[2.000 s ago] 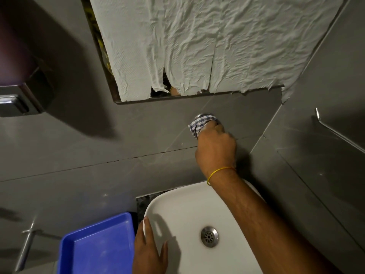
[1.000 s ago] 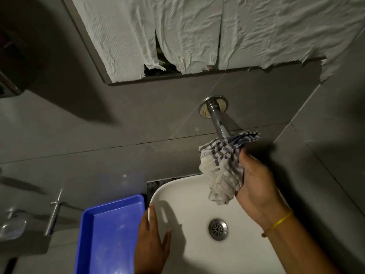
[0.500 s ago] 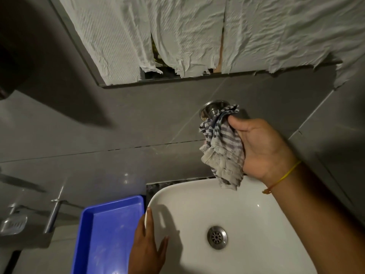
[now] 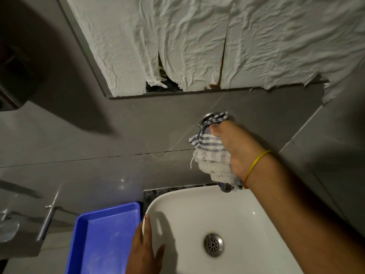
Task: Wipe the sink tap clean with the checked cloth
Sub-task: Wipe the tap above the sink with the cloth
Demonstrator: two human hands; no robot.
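Observation:
The chrome tap sticks out of the grey tiled wall above the white sink (image 4: 246, 210); only its round wall flange (image 4: 207, 116) and its spout tip (image 4: 226, 187) show. My right hand (image 4: 239, 149) is wrapped around the tap pipe with the blue-and-white checked cloth (image 4: 209, 153) bunched between palm and metal, covering nearly the whole pipe. A yellow band circles that wrist. My left hand (image 4: 144, 252) rests flat on the sink's left rim, fingers spread, holding nothing.
A blue plastic tray (image 4: 100, 240) lies left of the sink. Crumpled white paper (image 4: 197, 40) covers the mirror above. A metal lever and a soap dish (image 4: 7, 232) are on the wall at lower left. The drain (image 4: 213, 244) sits mid-basin.
My right hand slid the cloth from the wall end down to the spout, then back up; now it grips along the whole pipe. The left hand stayed on the rim.

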